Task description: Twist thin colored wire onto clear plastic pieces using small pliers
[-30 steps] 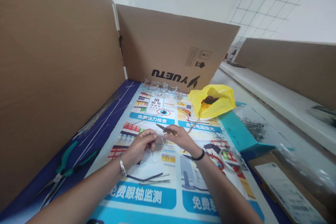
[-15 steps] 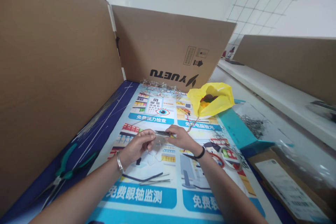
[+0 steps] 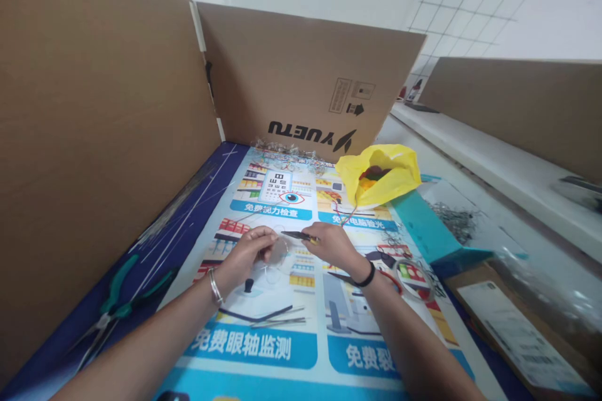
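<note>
My left hand (image 3: 249, 254) is closed in a pinch on a clear round lens (image 3: 277, 252), held just above the printed poster mat (image 3: 282, 351). My right hand (image 3: 333, 244) is closed round small pliers (image 3: 301, 236) with a yellow grip. The pliers' dark tip points left and meets the upper edge of the lens. A silver bangle sits on my left wrist and a black band on my right. Thin wire pieces (image 3: 277, 319) lie on the mat just in front of my arms.
Green-handled pliers (image 3: 117, 301) lie at the left on the blue surface. A yellow plastic bag (image 3: 380, 175) sits behind my hands. Cardboard walls (image 3: 94, 113) close the left and back. A teal box (image 3: 423, 225), small metal parts (image 3: 456, 219) and a ring of tape (image 3: 414, 276) are to the right.
The pliers' tip has swung down from pointing up-left to lie level against the lens. Both hands stay close together and have shifted only slightly.
</note>
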`<state>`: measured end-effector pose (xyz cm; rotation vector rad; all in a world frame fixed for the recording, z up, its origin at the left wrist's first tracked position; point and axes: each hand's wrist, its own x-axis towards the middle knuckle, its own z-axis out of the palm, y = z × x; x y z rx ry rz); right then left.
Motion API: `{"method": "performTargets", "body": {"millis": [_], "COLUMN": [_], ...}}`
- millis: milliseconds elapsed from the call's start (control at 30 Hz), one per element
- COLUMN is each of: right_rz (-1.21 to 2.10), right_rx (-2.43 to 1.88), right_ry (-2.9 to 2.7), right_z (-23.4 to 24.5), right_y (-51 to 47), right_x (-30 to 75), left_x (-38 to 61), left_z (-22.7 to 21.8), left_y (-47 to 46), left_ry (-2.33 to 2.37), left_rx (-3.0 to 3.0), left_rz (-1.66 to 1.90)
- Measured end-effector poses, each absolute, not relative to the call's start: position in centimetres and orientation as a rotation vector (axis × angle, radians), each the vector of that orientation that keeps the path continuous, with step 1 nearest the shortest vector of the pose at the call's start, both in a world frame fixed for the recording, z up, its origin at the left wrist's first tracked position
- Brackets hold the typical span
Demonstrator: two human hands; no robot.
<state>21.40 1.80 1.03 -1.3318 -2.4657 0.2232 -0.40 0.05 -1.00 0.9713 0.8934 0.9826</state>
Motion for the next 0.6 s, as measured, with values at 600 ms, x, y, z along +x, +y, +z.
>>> {"method": "performTargets", "body": {"millis": [600], "right_rz": [0.292], "right_rx": [-1.453], "right_ry": [-2.498], "right_z": [2.8], "right_y": [0.9], "right_x": [21.1], "left_x": [-0.2], "left_z": [-1.7], "left_y": [0.5], "left_ry": [1.059], "left_rx": [1.107], "left_rz": [1.063]}}
